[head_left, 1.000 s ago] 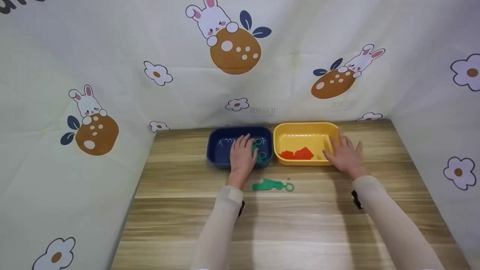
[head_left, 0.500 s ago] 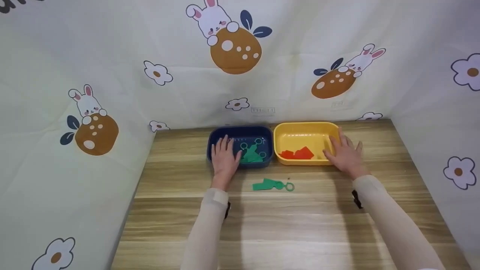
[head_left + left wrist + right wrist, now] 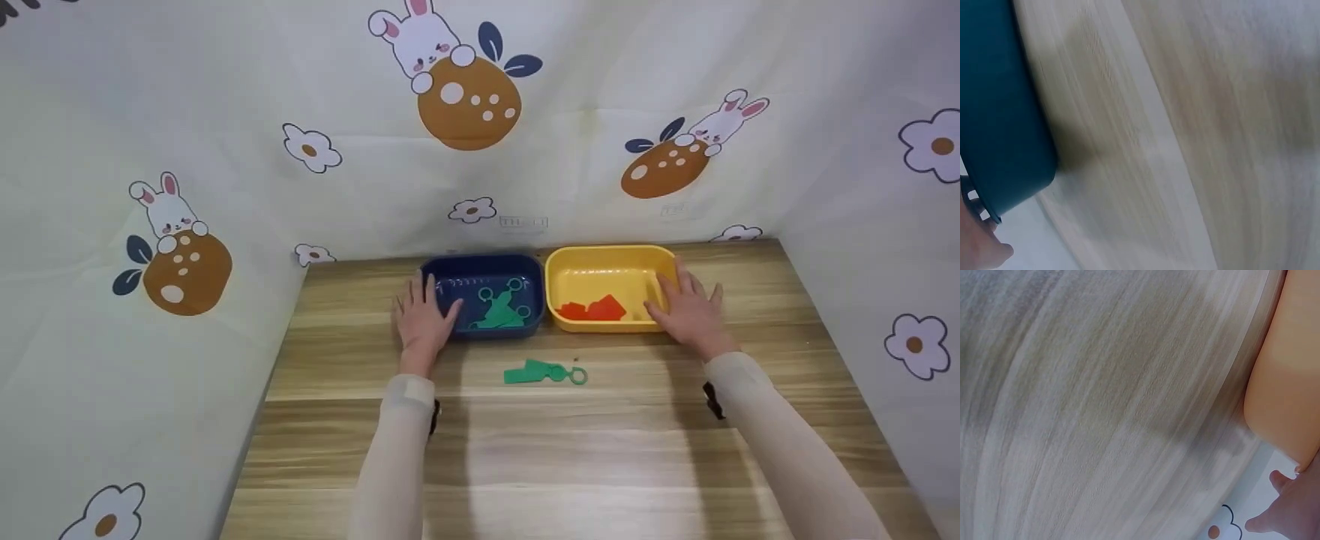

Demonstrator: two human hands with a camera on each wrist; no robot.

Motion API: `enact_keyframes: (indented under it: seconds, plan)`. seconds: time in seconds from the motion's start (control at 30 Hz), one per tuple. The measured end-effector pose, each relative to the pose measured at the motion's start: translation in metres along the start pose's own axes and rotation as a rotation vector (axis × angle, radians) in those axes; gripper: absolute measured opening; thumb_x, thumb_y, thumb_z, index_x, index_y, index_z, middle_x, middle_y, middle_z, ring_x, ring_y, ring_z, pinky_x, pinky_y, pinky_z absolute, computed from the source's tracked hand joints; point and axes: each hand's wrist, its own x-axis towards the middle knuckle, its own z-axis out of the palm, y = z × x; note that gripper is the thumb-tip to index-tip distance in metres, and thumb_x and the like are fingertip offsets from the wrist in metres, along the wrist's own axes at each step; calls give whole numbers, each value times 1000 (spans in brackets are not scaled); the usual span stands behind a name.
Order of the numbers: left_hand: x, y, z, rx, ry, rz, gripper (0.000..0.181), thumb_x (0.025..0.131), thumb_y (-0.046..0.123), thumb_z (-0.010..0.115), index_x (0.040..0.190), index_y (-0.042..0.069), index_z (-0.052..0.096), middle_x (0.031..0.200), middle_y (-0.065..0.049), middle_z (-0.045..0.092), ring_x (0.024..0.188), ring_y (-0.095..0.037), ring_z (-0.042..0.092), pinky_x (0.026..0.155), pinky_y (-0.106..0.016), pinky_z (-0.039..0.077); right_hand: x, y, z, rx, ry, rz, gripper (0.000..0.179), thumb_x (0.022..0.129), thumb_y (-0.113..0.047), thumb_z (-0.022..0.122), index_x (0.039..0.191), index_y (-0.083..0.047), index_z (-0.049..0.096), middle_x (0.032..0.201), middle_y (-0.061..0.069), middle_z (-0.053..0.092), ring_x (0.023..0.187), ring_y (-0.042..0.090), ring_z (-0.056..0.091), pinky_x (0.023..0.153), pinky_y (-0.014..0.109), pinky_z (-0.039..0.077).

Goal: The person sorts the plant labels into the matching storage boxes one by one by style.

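My left hand [image 3: 422,322] spreads over the left end of a dark blue plastic bin [image 3: 465,286], its thumb on the inner side of the rim. Several flat green pieces with ring ends [image 3: 501,311] lie in that bin. At the right end of a yellow bin [image 3: 592,277], my right hand [image 3: 690,315] rests at the rim with fingers spread and thumb over the inside. Flat red pieces [image 3: 606,308] lie in the yellow bin's front left. In the wrist views, the blue bin's side [image 3: 999,112] and the yellow bin's side [image 3: 1286,382] show beside the fingers.
One green piece with a ring end [image 3: 534,372] lies on the wood-grain table [image 3: 570,450] in front of the bins. The bins stand side by side near a cream curtain [image 3: 585,180] printed with rabbits and flowers, which also hangs on both sides.
My left hand has moved left from over the green pieces in the blue bin to its left end, uncovering them. My right hand has stayed at the yellow bin.
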Motion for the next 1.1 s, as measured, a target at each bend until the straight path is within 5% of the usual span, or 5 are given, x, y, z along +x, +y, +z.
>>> enact_keyframes:
  seconds: [0.77, 1.1]
  plan:
    - [-3, -1, 3, -2, -14, -30, 89, 94, 69, 42, 161, 15, 17, 170, -8, 6, 157, -31, 10, 124, -59, 14, 0, 0, 0, 30, -6, 5, 79, 99, -55, 45, 158, -6, 24, 167, 19, -10, 145, 57, 11, 107, 82, -6]
    - [-1, -2, 3, -32, -24, -18, 90, 95, 67, 42, 162, 13, 12, 170, -8, 5, 157, -28, 4, 125, -57, 12, -1, -1, 1, 58, 59, -17, 82, 97, -56, 49, 156, -4, 27, 166, 23, -2, 144, 58, 13, 109, 81, 9]
